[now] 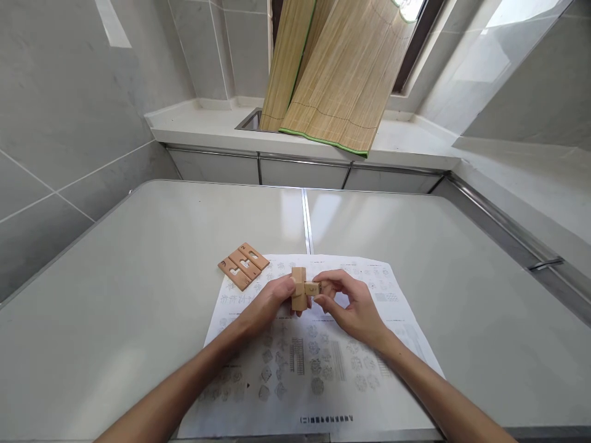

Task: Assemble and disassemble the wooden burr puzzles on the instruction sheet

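Observation:
Over a printed sheet, my left hand (278, 294) grips a light wooden block assembly (298, 300), its thumb pressed on the near-left face. From the assembly's right side a short wooden piece (312, 288) sticks out, with a dark mark on it. My right hand (347, 301) pinches the end of that piece between thumb and fingertips. Whether the piece is fixed in or loose I cannot tell. To the left lie several flat wooden puzzle pieces (242, 266), side by side, with cut-out slots and numbers written on them.
The white paper sheet (341, 381) with printed diagrams lies on the pale table (115, 295), under both hands. A seam strip (306, 215) runs across the tabletop. Behind stands a white counter ledge (207, 126), with a bamboo blind (341, 80) hanging down over it.

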A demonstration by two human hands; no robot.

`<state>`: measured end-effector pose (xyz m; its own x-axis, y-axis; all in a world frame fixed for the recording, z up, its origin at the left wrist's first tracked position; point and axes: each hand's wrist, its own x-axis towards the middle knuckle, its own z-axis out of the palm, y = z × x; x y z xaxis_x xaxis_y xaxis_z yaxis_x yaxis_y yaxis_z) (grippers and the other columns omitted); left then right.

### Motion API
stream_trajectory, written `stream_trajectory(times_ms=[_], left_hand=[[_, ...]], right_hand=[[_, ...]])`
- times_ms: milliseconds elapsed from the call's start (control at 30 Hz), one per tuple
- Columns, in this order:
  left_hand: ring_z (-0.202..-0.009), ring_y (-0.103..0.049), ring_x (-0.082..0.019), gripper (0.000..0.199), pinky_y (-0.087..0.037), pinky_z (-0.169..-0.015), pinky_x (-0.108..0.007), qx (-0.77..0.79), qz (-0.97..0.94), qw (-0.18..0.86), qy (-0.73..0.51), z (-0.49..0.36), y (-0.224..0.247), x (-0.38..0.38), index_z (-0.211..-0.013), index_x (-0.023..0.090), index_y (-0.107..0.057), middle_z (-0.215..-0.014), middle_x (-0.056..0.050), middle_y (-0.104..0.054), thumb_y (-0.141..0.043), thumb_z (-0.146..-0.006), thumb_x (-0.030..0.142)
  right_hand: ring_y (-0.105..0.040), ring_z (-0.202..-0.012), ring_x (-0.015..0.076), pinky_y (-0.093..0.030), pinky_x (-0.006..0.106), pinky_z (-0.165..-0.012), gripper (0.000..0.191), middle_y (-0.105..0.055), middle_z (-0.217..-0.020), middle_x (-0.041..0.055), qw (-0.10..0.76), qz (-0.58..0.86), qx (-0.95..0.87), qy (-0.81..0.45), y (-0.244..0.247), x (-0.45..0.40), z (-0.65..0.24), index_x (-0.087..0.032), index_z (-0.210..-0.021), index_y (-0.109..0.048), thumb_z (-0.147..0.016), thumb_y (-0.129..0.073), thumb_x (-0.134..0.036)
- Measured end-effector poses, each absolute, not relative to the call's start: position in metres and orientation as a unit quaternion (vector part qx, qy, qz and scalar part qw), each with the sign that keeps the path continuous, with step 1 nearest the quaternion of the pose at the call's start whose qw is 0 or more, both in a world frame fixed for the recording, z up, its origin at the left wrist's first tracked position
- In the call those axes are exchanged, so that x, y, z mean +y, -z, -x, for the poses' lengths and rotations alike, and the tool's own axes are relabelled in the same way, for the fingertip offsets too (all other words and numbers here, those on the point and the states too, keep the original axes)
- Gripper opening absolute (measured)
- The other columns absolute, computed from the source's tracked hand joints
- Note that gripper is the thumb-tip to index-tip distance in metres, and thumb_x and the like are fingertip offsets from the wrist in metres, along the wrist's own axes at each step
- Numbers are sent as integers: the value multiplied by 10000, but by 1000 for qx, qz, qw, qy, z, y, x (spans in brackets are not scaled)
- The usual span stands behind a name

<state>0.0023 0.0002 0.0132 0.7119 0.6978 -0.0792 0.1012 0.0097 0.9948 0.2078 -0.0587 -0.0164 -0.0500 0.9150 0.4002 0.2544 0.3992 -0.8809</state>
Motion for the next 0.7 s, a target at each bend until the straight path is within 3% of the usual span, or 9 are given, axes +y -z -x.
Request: stream_trajectory(times_ms=[200, 300, 467, 533, 700], left_hand=[[-722, -575, -202, 574, -480, -735, -337, 294, -661, 652, -228, -3, -13, 2, -897, 176, -640, -803, -45, -647, -383, -999, 679], [-722, -571, -199, 585, -481, -748, -339, 293, -664, 649, -228, -3, -11, 3, -883, 175, -630, -800, -44, -642, -352, -1013, 674], [-740, -573, -205, 584, -483, -727, -339, 311, -683, 626, -213, -4, -10, 3, -899, 169, -620, -862, -63, -655, -364, -994, 686], [-762, -583, -213, 588, -484, -725, -339, 308, -703, 609, -200, -4, -8, 3, -909, 169, -630, -892, -70, -663, -405, -975, 709], [-858, -619, -238, 596, -496, -799, -359, 296, -724, 588, -206, -3, 2, 3, -995, 174, -656, -980, -76, -692, -449, -977, 733]], right_hand=[[-579, -573, 146, -518, 330, -625, 171, -624, -676, -42, 535, 453, -642, -311, 15, -58, -208, -262, -1007, -676, -987, -739, -420], [-565, -612, 156, -523, 346, -644, 231, -632, -769, -22, 534, 456, -645, -302, 15, -57, -208, -273, -1083, -648, -968, -753, -444], [-630, -959, 248, -586, 428, -828, 786, -597, -1209, 86, 519, 458, -674, -259, 15, -55, -210, -318, -1401, -507, -762, -927, -500], [-604, -1114, 290, -585, 471, -925, 907, -542, -1316, 104, 498, 452, -697, -250, 15, -55, -210, -349, -1474, -464, -721, -960, -451], [-548, -1299, 321, -552, 513, -1060, 740, -469, -1388, 95, 461, 447, -717, -270, 12, -58, -205, -386, -1404, -570, -758, -918, -291]])
